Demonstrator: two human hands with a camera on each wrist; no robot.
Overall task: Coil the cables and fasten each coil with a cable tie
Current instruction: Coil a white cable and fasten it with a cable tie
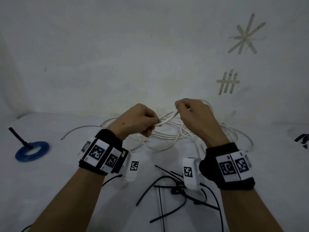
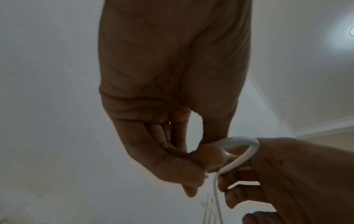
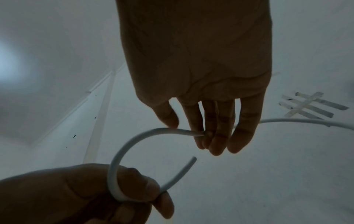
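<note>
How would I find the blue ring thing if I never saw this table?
Look at the white table, far on the person's left side, away from both hands. The blue cable coil lies flat there, alone, a black cable tie sticking out. Every other cable is white and loose.

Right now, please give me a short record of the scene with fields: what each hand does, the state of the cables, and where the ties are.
left hand: pinches the white cable near its free end, where it bends into a small loop
right hand: pinches the same cable further along
white cable state: most of it lies in a loose, untied tangle on the white surface
blue cable coil: at far left, already fastened with a black tie
loose black cable ties: scattered near the wrists
</note>
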